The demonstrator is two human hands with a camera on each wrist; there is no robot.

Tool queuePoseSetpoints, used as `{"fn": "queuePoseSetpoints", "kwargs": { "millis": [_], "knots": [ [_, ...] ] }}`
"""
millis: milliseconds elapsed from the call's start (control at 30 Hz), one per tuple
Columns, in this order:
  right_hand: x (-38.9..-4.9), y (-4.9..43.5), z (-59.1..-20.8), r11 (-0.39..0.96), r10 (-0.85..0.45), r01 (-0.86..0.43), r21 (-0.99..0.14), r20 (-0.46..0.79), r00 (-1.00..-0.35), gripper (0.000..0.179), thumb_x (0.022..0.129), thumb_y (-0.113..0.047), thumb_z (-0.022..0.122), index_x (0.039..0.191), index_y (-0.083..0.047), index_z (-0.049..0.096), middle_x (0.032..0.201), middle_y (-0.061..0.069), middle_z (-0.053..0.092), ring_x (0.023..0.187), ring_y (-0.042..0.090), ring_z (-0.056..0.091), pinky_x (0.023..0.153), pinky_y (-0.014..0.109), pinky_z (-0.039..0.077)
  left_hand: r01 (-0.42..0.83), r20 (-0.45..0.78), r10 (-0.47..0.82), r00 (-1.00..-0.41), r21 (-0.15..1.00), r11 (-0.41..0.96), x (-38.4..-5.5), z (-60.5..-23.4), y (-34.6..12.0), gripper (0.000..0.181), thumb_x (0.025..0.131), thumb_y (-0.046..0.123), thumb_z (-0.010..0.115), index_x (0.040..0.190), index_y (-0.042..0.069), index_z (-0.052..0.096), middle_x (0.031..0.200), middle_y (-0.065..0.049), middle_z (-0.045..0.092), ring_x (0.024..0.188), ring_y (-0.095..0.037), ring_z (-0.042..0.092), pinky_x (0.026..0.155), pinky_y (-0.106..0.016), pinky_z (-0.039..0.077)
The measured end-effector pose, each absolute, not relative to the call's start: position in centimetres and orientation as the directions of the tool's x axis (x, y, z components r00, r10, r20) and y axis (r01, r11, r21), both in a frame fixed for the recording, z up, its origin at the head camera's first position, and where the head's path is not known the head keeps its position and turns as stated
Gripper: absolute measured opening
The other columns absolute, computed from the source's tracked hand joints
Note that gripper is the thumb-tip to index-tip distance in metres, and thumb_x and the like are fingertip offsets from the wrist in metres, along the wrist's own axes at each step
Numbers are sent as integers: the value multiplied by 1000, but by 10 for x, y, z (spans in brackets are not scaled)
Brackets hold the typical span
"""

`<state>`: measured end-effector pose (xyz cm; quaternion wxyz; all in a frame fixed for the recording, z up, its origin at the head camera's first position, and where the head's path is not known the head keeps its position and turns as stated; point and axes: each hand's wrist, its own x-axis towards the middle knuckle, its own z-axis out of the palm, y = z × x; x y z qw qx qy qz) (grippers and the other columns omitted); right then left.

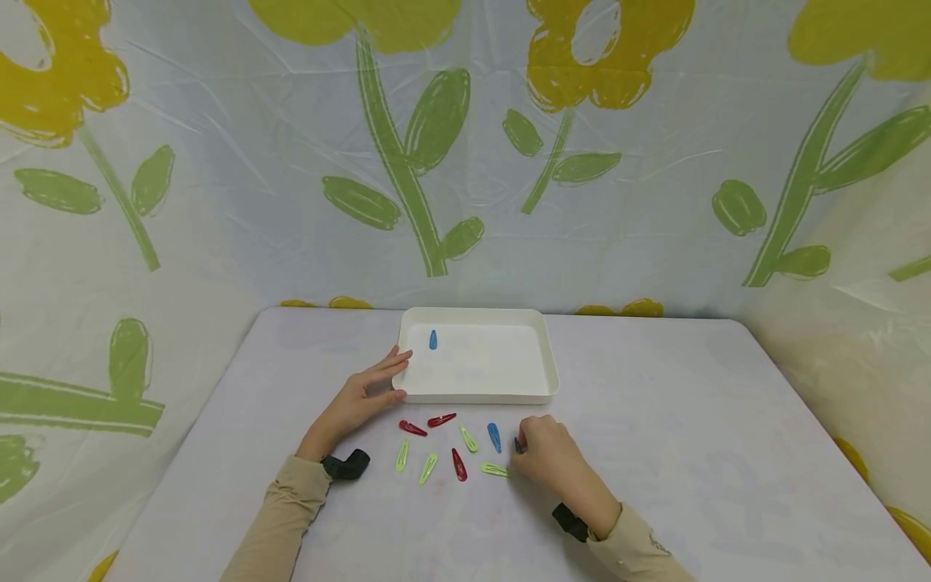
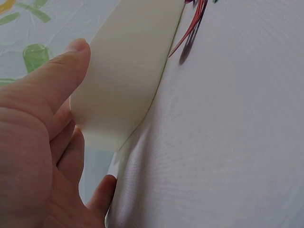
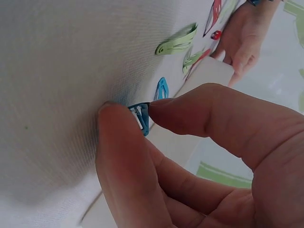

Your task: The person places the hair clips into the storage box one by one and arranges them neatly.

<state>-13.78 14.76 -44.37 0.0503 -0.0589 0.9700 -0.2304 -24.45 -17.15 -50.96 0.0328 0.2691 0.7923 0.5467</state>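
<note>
The right hand (image 1: 549,454) pinches a blue hair clip (image 3: 144,118) between thumb and forefinger; the left hand (image 1: 356,401), fingers spread, touches the left end of a white tray (image 1: 480,364). Between the forearms, on the tabletop (image 1: 655,404), lie a second blue clip (image 1: 494,437), four green clips (image 1: 428,469) and three red clips (image 1: 459,465). Another blue clip (image 1: 432,340) lies inside the tray.

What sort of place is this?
Likely a screened-off tabletop workspace: pale sheeting printed with yellow flowers stands behind and beside a broad white table, which holds a shallow white rectangular tray and small, tapered red, blue and green hair clips.
</note>
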Motion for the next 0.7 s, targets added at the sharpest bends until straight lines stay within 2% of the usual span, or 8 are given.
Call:
{"fn": "queuePoseSetpoints", "kwargs": {
  "millis": [267, 500, 700],
  "knots": [
    [-139, 150, -441, 872, -134, -63, -486, -112, -985, 15, 71, 2, 74, 72, -3, 60, 67, 3, 56, 58, 17, 51, 51, 28, 43, 388, 240, 461, -854, 885, 258, -245, -509, -171, 59, 90, 14, 75, 144, 9, 52, 155, 9, 41, 150, -12, 16, 120, -52, 12],
    [-141, 151, -441, 857, -129, -48, -512, -124, -984, 13, 70, 0, 73, 74, -3, 61, 70, 5, 57, 59, 18, 51, 50, 27, 43, 393, 255, 460, -851, 889, 235, -244, -509, -171, 59, 89, 14, 75, 144, 9, 53, 155, 5, 41, 151, -16, 16, 119, -55, 11],
    [-142, 151, -443, 841, -120, -23, -540, -145, -982, 12, 71, 0, 71, 75, -3, 60, 66, 4, 56, 52, 15, 52, 46, 26, 43, 387, 247, 458, -854, 890, 242, -244, -509, -171, 59, 89, 17, 76, 144, 12, 54, 154, 8, 42, 151, -13, 16, 120, -54, 11]
  ]
}}
